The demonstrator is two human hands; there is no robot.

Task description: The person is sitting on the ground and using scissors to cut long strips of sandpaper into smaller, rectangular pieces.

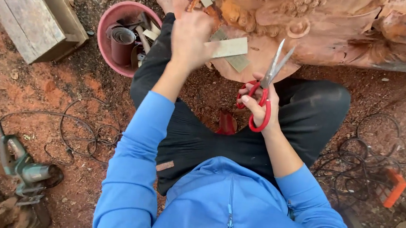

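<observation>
My left hand (190, 38) holds a strip of tan sandpaper (228, 47) up in front of a large carved reddish wood sculpture (300, 23). My right hand (260, 105) grips red-handled scissors (264, 88), blades slightly apart and pointing up toward the strip. The blade tips sit just right of the sandpaper, not touching it. More sandpaper pieces (239, 62) lie against the carving below the strip. I sit on the ground in blue sleeves and dark trousers.
A pink bowl (110, 14) with sandpaper rolls and scraps stands at the left. A wooden bench (27, 5) is at upper left. A green power tool (23, 167) with cable lies lower left. Tangled black cables and an orange plug (393, 186) lie right.
</observation>
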